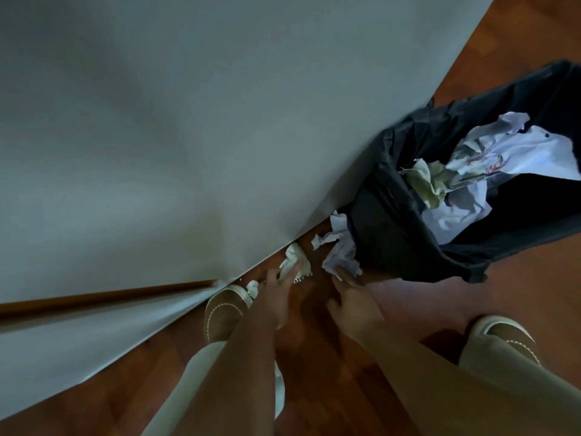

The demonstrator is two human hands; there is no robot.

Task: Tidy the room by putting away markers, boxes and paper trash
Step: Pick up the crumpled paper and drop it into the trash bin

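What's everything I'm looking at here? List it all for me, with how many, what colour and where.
bin: one, lined with a black bag, on the floor at right.
paper in the bin: several crumpled pieces, white and pale green, inside the bag.
large paper wad: one, white, on the floor against the bin's side.
middle paper wad: one, white with dark marks, on the floor by the wall's foot.
small paper scrap: one, white, beside the left shoe.
wall: grey, upper left.
floor: reddish-brown wood.
shoes: two, tan.
left hand: fingers reaching the middle paper wad.
right hand: fingertips at the large paper wad.
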